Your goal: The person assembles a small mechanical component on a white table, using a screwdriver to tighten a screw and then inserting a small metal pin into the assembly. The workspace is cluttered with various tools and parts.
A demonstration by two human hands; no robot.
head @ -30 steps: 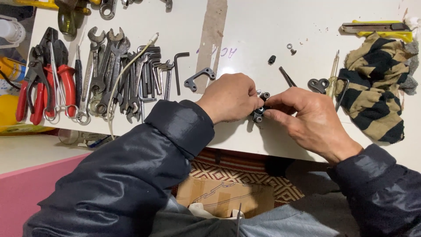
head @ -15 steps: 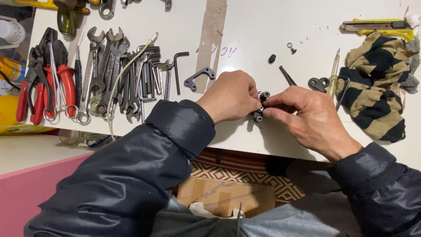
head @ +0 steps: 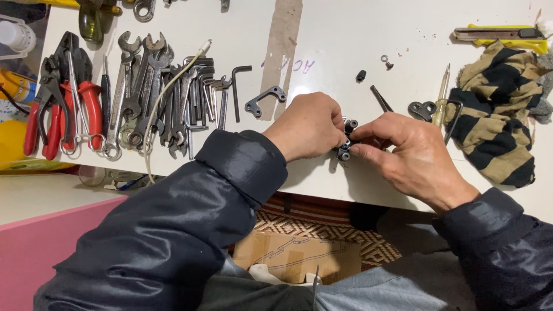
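Where the white worktop (head: pixel 345 34) reaches its far left edge, red-handled pliers (head: pixel 86 106) lie beside a row of wrenches (head: pixel 141 92) and a cluster of hex keys (head: pixel 213 86), with a pale cord (head: pixel 167 95) curving across them; just right of these a small grey bracket (head: pixel 264 99) rests on the worktop, near the left hand's knuckles; a strip of brown tape (head: pixel 282 40) runs away toward the far edge; further right lie a small black cylinder (head: pixel 361 75), a tiny washer and screw (head: pixel 386 60), a dark rod (head: pixel 380 98) angled toward the right hand, a second dark bracket (head: pixel 423 109) and a slim screwdriver (head: pixel 442 92); at the far right a yellow utility knife (head: pixel 501 33) sits beyond a crumpled striped cloth (head: pixel 498 124); nothing lies between the two hands and the part they share, though the left hand covers that part's left side; the left hand (head: pixel 308 126), coming from a dark padded sleeve (head: pixel 190 219), is curled, fingers closed on a small black assembly with silver rollers (head: pixel 345 141) held just above the near edge of the worktop, between both hands; the right hand (head: pixel 415 155) pinches the same assembly from the right, thumb and forefinger tight on it, remaining fingers loosely bent; below the worktop edge a patterned mat (head: pixel 322 230) and a piece of cardboard (head: pixel 296 256) show.
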